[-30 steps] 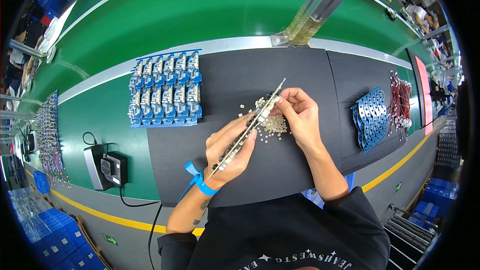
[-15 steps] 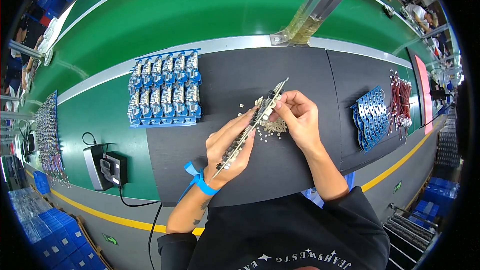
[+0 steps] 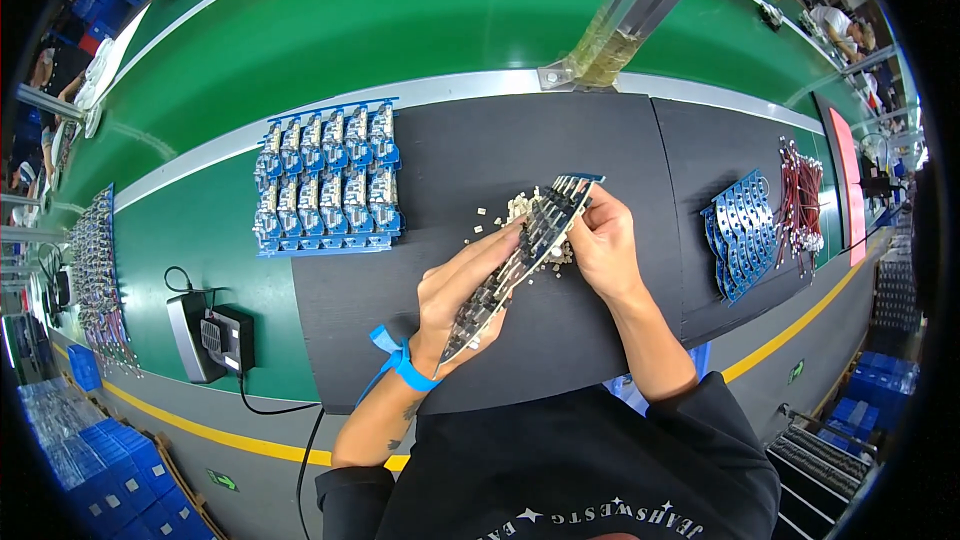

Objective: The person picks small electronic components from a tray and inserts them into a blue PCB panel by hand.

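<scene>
A circuit board panel with dark and pale parts is held slanted on edge above the black mat. My left hand, with a blue strap at the wrist, is closed around the panel's near part. At its far right end my right hand has thumb and fingers bent against the panel; some fingertips are hidden behind it. Under and beyond the panel lies a heap of small cream-white connectors, partly covered, with several loose ones around it.
Blue board panels with pale parts lie at the mat's left. Rightward are a bare blue panel and red-and-black wire bundles. A metal post rises at the back. A black device with a cable stands left, before the green bench.
The panel has turned so more of its part-covered face shows, with a blue edge at its far end. My right hand has shifted slightly along that end. My left hand keeps its hold.
</scene>
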Action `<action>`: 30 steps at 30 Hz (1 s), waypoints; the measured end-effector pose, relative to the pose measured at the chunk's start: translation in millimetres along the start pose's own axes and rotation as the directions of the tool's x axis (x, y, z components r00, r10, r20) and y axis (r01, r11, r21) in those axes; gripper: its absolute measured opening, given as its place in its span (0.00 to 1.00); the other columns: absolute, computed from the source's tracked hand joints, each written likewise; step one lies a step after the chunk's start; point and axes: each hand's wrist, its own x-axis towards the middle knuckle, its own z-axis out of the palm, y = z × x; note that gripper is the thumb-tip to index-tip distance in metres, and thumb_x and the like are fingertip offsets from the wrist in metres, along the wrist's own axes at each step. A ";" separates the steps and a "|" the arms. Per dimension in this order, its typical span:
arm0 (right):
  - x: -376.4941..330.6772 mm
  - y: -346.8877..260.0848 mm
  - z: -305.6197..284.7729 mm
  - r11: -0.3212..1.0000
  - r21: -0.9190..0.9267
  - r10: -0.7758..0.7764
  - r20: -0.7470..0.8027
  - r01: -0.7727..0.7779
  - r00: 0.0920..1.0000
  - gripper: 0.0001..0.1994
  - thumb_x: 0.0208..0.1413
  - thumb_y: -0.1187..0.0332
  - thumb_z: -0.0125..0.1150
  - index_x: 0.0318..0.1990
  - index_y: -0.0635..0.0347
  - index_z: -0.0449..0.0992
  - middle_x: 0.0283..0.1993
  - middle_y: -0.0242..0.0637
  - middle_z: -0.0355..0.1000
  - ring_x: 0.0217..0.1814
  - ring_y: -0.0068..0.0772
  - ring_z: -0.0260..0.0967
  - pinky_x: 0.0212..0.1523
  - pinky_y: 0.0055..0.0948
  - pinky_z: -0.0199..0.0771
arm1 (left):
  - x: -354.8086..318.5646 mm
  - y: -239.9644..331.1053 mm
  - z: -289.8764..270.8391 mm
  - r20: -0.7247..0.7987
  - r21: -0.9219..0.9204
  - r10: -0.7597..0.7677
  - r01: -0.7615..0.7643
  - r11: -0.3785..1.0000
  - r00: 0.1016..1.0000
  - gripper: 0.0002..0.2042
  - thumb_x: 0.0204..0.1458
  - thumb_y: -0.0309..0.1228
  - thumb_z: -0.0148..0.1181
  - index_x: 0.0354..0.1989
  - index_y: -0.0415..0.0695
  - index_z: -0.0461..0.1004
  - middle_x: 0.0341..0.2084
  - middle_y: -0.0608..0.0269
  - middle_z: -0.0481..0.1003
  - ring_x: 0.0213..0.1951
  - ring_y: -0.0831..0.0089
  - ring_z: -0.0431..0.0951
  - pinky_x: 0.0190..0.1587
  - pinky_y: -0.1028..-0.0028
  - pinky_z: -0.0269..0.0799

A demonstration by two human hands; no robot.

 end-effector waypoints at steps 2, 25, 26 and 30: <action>-0.3 -0.4 1.6 1.000 0.019 -0.020 -0.012 0.020 1.000 0.07 0.56 0.71 0.56 0.35 0.66 0.68 0.22 0.30 0.68 0.20 0.15 0.63 0.20 0.14 0.62 | -0.8 0.0 -1.3 -0.010 -0.010 0.032 -0.032 0.999 0.999 0.07 0.43 0.16 0.59 0.33 0.30 0.73 0.28 0.47 0.76 0.26 0.63 0.79 0.29 0.74 0.73; -4.3 -7.4 1.4 0.992 0.057 -0.110 -0.012 0.110 0.994 0.04 0.55 0.75 0.55 0.33 0.67 0.69 0.25 0.34 0.70 0.21 0.16 0.65 0.21 0.15 0.66 | -0.2 -0.5 0.9 0.070 -0.043 0.015 -0.012 0.999 0.997 0.11 0.43 0.15 0.58 0.38 0.30 0.72 0.36 0.42 0.75 0.38 0.55 0.79 0.40 0.69 0.74; -4.5 -7.2 0.2 0.995 0.048 -0.088 0.000 0.088 0.996 0.04 0.55 0.75 0.55 0.33 0.67 0.69 0.24 0.34 0.70 0.21 0.16 0.65 0.21 0.15 0.66 | -0.1 -0.7 1.3 0.071 -0.045 0.016 -0.013 0.999 0.997 0.11 0.43 0.15 0.58 0.38 0.30 0.72 0.36 0.42 0.75 0.38 0.55 0.79 0.40 0.69 0.74; -5.4 -8.7 1.7 0.997 0.036 -0.061 -0.011 0.061 0.998 0.04 0.56 0.75 0.54 0.34 0.67 0.68 0.24 0.33 0.70 0.20 0.16 0.64 0.21 0.15 0.65 | -1.6 -1.6 0.5 0.073 -0.016 0.005 -0.004 1.000 0.997 0.11 0.43 0.15 0.58 0.38 0.30 0.72 0.36 0.43 0.76 0.38 0.55 0.79 0.39 0.70 0.74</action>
